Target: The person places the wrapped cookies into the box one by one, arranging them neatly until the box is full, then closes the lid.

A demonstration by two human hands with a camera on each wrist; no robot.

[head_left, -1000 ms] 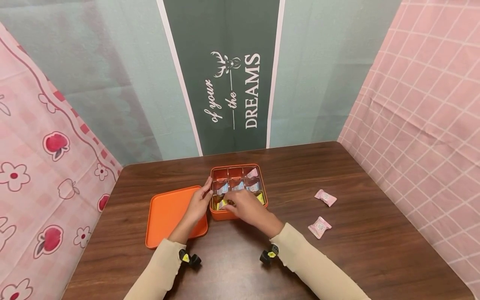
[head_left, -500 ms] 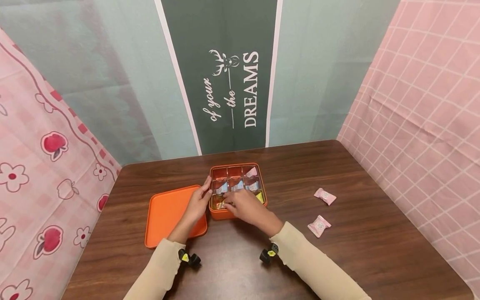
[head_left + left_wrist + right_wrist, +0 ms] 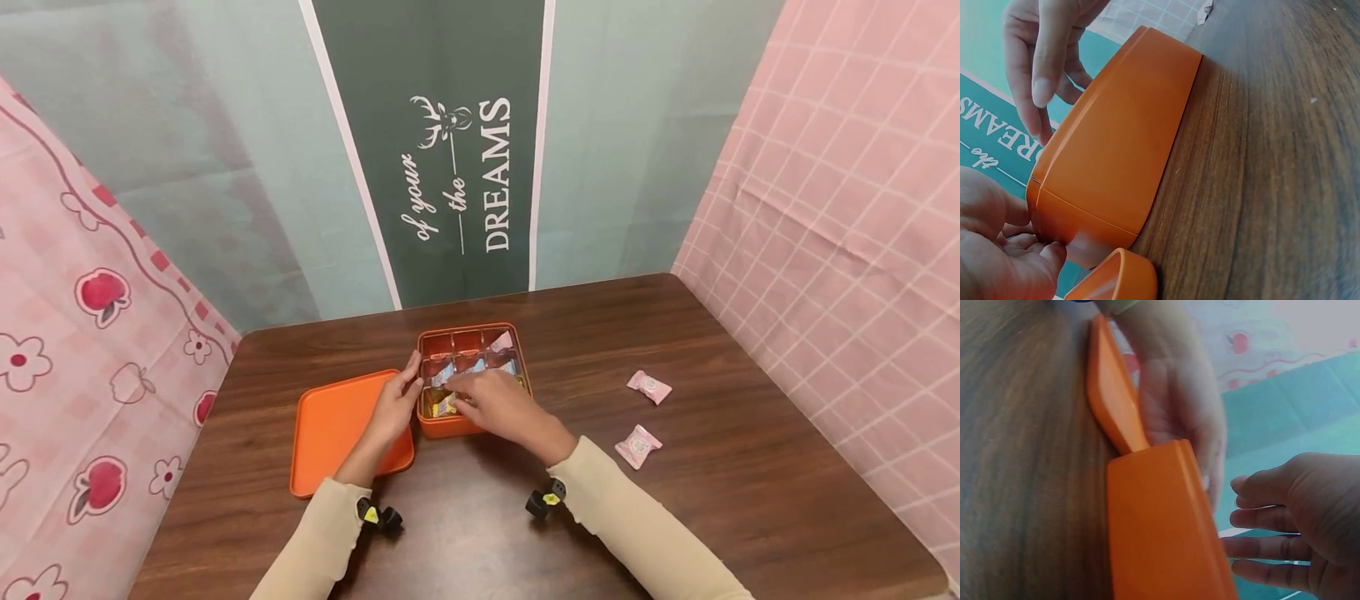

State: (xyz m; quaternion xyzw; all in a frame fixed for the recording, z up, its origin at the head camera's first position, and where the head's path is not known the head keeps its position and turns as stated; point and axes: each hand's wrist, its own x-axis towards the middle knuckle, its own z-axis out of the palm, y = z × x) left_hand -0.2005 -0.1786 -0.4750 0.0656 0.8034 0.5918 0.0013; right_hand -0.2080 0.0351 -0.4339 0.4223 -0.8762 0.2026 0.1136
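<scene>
An orange square box point(image 3: 447, 427) with a clear divided insert stands on the table. A yellow-wrapped candy point(image 3: 444, 406) lies in its near left compartment. Blue-wrapped candies point(image 3: 442, 375) fill the middle row, and a pink-wrapped candy point(image 3: 500, 342) sits at the far right. My left hand point(image 3: 393, 406) rests along the box's left wall, its fingers fairly straight against the side. Over the near row hovers my right hand point(image 3: 501, 406), fingers loosely bent downward and nothing visible between them in the right wrist view. It hides the near row's middle and right compartments.
The orange lid point(image 3: 337, 429) lies left of the box, partly under my left forearm. Two loose pink-wrapped candies point(image 3: 649, 387) lie on the brown table point(image 3: 750, 467) to the right. Cloth hangings border the table at the back and sides.
My right hand has let go of the yellow-wrapped candy in the near left compartment and shifted slightly right. The left hand stays at the box's side.
</scene>
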